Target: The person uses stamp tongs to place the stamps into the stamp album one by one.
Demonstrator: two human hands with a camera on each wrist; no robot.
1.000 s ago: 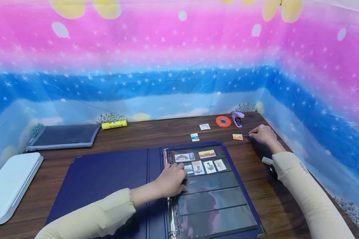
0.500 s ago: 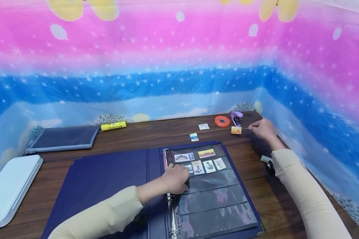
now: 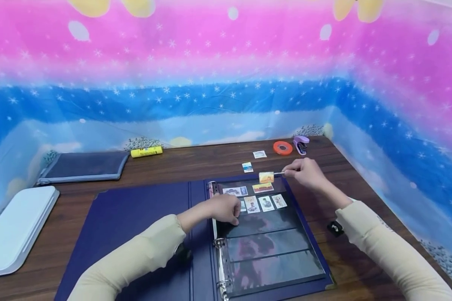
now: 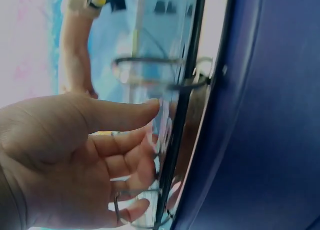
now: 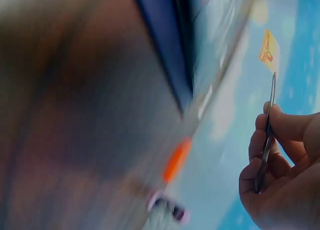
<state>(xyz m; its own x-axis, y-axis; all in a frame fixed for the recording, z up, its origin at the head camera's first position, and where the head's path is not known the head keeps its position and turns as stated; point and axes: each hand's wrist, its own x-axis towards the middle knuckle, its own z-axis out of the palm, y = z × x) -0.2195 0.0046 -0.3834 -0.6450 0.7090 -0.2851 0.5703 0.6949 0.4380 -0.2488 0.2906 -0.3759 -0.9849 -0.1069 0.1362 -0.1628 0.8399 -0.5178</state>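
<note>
My right hand (image 3: pixel 305 172) pinches a pair of tweezers (image 5: pixel 273 89), whose tips hold an orange-and-yellow stamp (image 3: pixel 266 177) by its edge. In the head view this stamp appears over the top edge of the black stock page (image 3: pixel 267 242), near a red-and-yellow stamp (image 3: pixel 263 188) in the top row. The page sits in an open dark blue ring binder (image 3: pixel 143 213). My left hand (image 3: pixel 225 207) rests on the page beside the rings, fingers loosely bent, covering part of the second row. Several stamps, including a portrait one (image 3: pixel 266 203), show in that row.
Two loose stamps, one blue (image 3: pixel 247 167) and one pale (image 3: pixel 259 154), lie behind the binder. Farther back are an orange-red tape roll (image 3: pixel 283 147) and a purple stapler (image 3: pixel 301 146). A yellow glue stick (image 3: pixel 146 151), mesh pouch (image 3: pixel 86 166) and white case (image 3: pixel 20 230) lie left.
My right hand has lifted the orange-and-yellow stamp off the table with the tweezers and brought it left to the page's top. My left hand stays on the page, shifted slightly.
</note>
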